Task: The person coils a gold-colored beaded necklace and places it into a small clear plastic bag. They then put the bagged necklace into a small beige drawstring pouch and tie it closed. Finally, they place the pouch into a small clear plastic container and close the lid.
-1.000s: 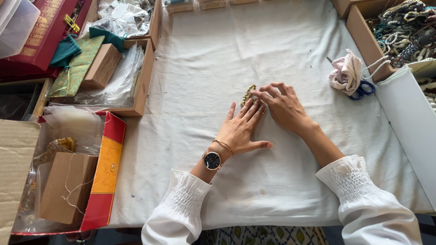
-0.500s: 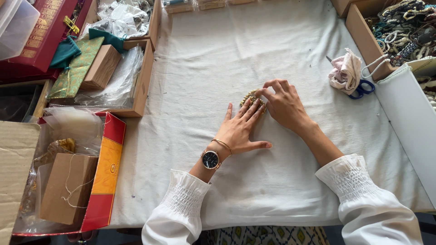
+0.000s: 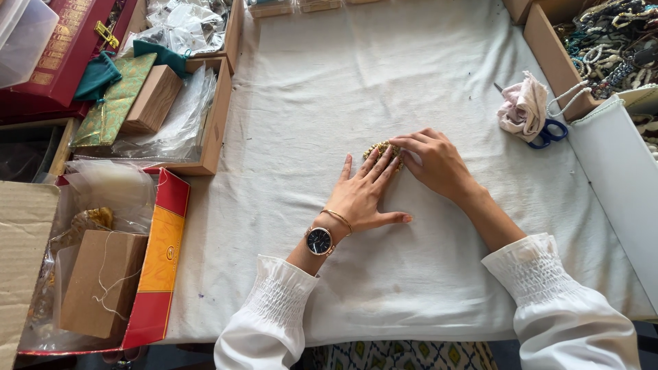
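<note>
Head view: looks straight down on a worktop covered with a white cloth.
Ornament: a small gold beaded piece lies on the cloth near the middle, mostly hidden under fingertips; its exact form cannot be told.
Left hand: the left hand lies flat, palm down, fingers spread and stretched forward, their tips resting on the ornament's near edge; it grips nothing.
Right hand: the right hand is arched over the ornament's right side, fingers curled with the tips pressing on it; whether it pinches the piece cannot be told.
Wrist: a dark-faced watch and a thin bangle sit on the left wrist; both arms wear white gathered sleeves.
Right of the hands: a pink cloth lies over blue-handled scissors, well apart from the ornament.
Far right: a cardboard box holds a heap of beaded strings; a white bag stands just beside it.
Left: an open tray holds a wooden box, a green pouch and clear wrap.
Near left: a red box holds a brown carton tied with string.
</note>
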